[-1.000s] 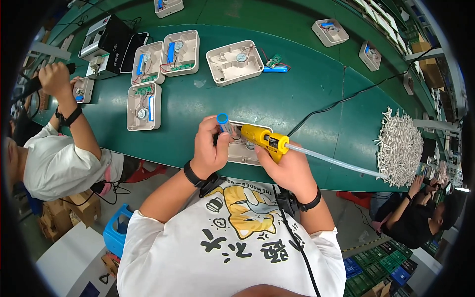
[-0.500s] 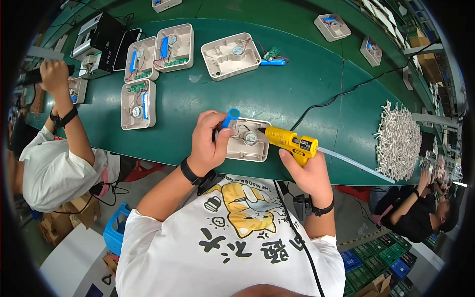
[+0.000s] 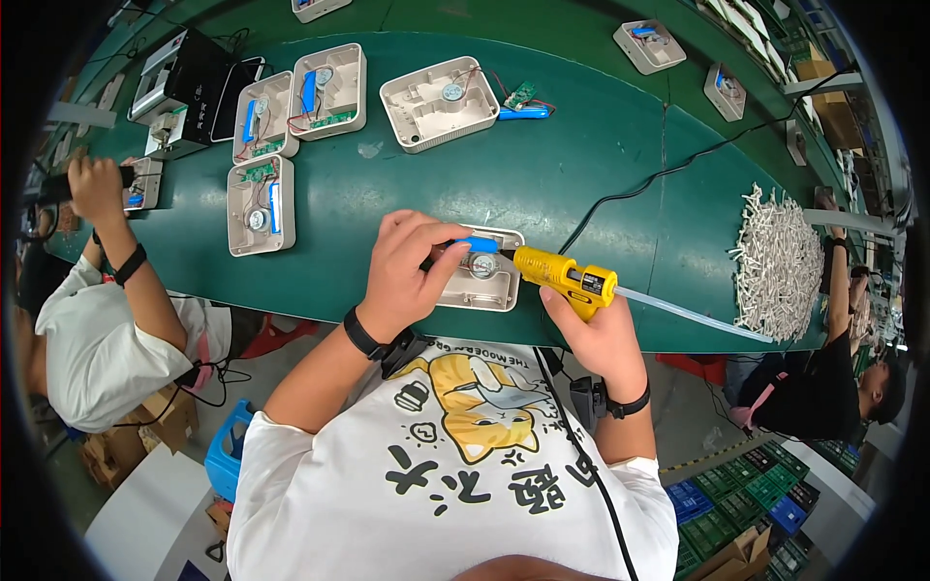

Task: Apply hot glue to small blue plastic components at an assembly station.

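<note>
My left hand [image 3: 412, 266] pinches a blue cylindrical battery [image 3: 479, 245], which lies level over the upper part of an open off-white plastic housing [image 3: 475, 298]. Inside that housing a round silver speaker-like part [image 3: 482, 265] shows below the battery. My right hand [image 3: 599, 334] grips a yellow glue gun [image 3: 554, 270]; its dark nozzle points left, close to the battery's right end. A translucent glue stick [image 3: 678, 314] sticks out of the gun's back. My left fingers cover the housing's left side.
Beyond my hands stand open housings [image 3: 438, 131] with batteries and green circuit boards [image 3: 523, 94]. A black cable [image 3: 668, 171] crosses the table on the right, near a heap of small whitish parts [image 3: 778, 266]. Co-workers sit at both sides; a black machine [image 3: 184, 92] stands far left.
The battery has tipped from upright to level, and its right end now lies near the glue gun's nozzle. My right hand keeps its grip on the gun.
</note>
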A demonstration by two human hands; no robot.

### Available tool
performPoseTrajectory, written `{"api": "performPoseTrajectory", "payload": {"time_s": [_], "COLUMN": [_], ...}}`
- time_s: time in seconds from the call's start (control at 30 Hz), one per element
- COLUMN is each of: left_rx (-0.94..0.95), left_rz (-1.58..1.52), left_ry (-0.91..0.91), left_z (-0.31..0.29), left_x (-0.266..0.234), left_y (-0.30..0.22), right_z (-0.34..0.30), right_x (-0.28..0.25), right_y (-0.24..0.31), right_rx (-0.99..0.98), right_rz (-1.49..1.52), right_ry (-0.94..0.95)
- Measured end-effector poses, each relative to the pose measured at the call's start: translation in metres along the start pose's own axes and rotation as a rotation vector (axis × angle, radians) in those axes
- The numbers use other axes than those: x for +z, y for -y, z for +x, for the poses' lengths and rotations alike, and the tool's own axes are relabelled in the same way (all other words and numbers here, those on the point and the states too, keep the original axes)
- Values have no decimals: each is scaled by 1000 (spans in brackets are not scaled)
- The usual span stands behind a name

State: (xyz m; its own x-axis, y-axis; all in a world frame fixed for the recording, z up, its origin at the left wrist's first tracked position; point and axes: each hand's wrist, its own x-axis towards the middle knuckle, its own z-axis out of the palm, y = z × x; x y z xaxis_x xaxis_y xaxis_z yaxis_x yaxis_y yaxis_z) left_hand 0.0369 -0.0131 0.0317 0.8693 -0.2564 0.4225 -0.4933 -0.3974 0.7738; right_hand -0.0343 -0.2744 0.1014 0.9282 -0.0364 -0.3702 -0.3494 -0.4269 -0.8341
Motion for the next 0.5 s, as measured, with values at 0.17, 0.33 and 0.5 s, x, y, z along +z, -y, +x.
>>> {"api": "performPoseTrajectory", "payload": {"time_s": [0.17,0.33,0.5], "left_rx": [22,-20,-76], "left_rz": [42,215,268], "left_ry": [52,91,27], "left_z": [3,4,12], "left_x": [-1,-7,-6], "left_y": [-4,-13,-20], "right_z": [-3,-4,4], "right_x": [-9,-13,1], "right_y": [-10,-27,-19], "right_rx": [-30,-15,-26], "right_rz": [62,154,161], "right_ry": [31,0,-29]}}
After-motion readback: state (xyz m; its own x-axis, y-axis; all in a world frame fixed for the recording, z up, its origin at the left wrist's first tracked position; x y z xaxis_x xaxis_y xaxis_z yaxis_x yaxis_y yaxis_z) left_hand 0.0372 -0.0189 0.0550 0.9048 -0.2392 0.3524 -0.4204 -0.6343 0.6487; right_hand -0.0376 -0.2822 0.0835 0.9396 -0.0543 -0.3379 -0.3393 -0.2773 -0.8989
